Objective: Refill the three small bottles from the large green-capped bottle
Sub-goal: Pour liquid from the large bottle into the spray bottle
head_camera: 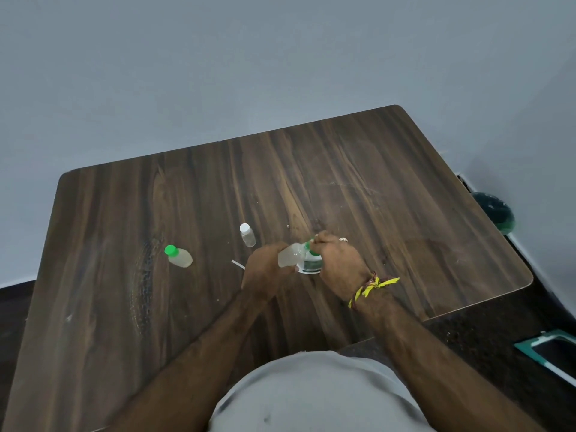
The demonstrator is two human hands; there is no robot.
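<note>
My left hand (265, 272) grips a translucent bottle (288, 256), tilted with its neck pointing right. At that neck my right hand (338, 261) pinches a green cap (308, 246). Just beneath stands a bottle with a white and green label (311, 265), partly hidden by my right hand. Whether the tilted neck touches it I cannot tell. A small bottle with a green cap (179, 256) stands on the table (389, 198) to the left. A small clear bottle with a white cap (247, 234) stands behind my left hand.
A short white strip (238, 265) lies on the table just left of my left hand. A green round object (495, 213) sits on the floor past the table's right edge. A flat teal-edged thing (551, 350) lies at the lower right.
</note>
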